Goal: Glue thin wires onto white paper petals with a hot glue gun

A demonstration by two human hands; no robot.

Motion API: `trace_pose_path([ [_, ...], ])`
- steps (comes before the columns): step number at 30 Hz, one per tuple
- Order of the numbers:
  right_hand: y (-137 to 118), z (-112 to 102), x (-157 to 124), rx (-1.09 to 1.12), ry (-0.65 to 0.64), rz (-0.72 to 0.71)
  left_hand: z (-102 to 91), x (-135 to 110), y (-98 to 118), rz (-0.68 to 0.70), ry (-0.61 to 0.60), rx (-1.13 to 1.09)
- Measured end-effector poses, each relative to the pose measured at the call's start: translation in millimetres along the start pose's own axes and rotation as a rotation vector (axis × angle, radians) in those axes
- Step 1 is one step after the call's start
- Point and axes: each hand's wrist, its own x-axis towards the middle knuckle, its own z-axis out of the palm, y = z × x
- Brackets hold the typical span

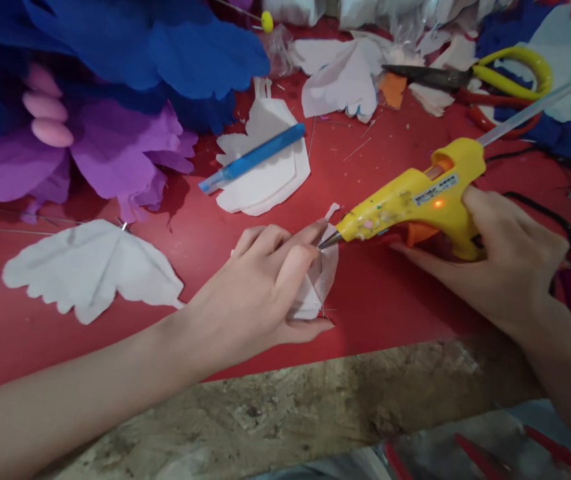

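Note:
My right hand (510, 260) is wrapped round the handle of a yellow glue gun (405, 197), its small orange light lit and a clear glue stick (540, 107) poking out of the back. The metal nozzle meets a white butterfly-wing cutout (329, 267) on the red surface, close to my left fingertips. My left hand (265, 287) presses that cutout down with bent fingers and covers much of it. Thin wires cross near its lower edge. To the left lies another white wing piece (93, 267) with wires along it.
A blue pen (253, 158) rests on stacked white cutouts (278, 183). Yellow-handled scissors (510, 73) lie at the back right, near a black cord (565, 213). Blue (180, 53) and purple fabric shapes (120, 153) fill the back left. A worn wooden edge (305, 407) runs along the front.

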Motion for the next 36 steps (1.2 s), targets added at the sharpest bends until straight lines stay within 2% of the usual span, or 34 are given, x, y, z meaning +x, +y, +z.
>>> trace_pose_path([
  [3, -0.4, 0.3, -1.4, -0.001, -0.037, 0.046, -0.1, 0.3, 0.0, 0.004, -0.002, 0.011],
  [8, 2.4, 0.4, -1.3, 0.008, 0.032, 0.018, 0.1, 0.1, 0.1, 0.003, -0.001, 0.013],
  [11, 1.9, 0.1, -2.1, 0.033, -0.034, 0.061, 0.4, -0.2, -0.1, -0.004, -0.003, 0.001],
  [17, 4.0, 2.6, -1.3, -0.032, -0.008, 0.053, 0.7, -0.5, -0.3, 0.000, -0.019, -0.002],
  [22, 2.9, 2.0, 0.6, -0.044, -0.079, 0.130, -1.2, 1.0, 0.4, -0.009, -0.032, -0.015],
  [27, 1.1, 2.9, 1.2, -0.010, -0.055, 0.176, -1.6, 1.2, 0.6, -0.004, -0.005, -0.033],
  [32, 2.2, 1.4, 5.0, 0.026, -0.124, 0.224, -0.3, 0.2, 0.1, 0.013, 0.049, -0.043],
  [36, 1.5, 0.1, 6.1, 0.030, -0.040, 0.174, -1.0, 0.8, -0.5, 0.015, 0.042, -0.047],
])
